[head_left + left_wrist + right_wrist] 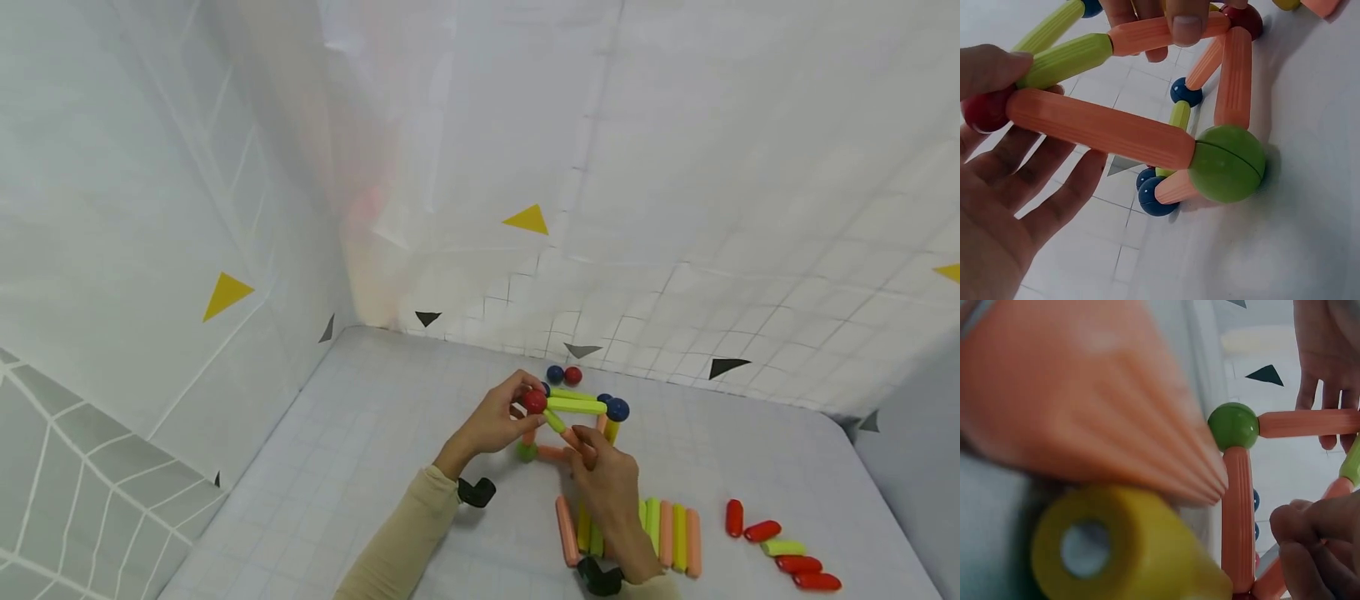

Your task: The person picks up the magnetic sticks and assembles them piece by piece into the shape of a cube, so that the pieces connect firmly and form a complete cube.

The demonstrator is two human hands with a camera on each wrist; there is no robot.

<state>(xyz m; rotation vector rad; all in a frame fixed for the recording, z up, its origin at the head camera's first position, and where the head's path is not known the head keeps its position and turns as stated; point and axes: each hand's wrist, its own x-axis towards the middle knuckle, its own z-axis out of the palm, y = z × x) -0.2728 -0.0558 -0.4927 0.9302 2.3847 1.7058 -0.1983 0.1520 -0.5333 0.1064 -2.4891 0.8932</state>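
A frame of magnetic rods and balls stands on the table. My left hand [495,421] grips its upper corner at a red ball [535,402], thumb lying over the end of a light-green rod [1066,60]. From that ball an orange rod [1100,128] runs down to a green ball [1227,164]. My right hand [606,482] pinches an orange rod [1141,36], set end to end with the light-green rod on a diagonal. That orange rod's other end meets a lower red ball [1244,22]. Yellow-green rods [576,406] and blue balls [617,409] form the top.
Loose orange, yellow and green rods [666,533] lie side by side under and right of my right forearm. Several short red pieces [798,563] and a short green rod [783,547] lie farther right. A blue ball [555,374] and a red ball [573,376] sit behind the frame, near the wall.
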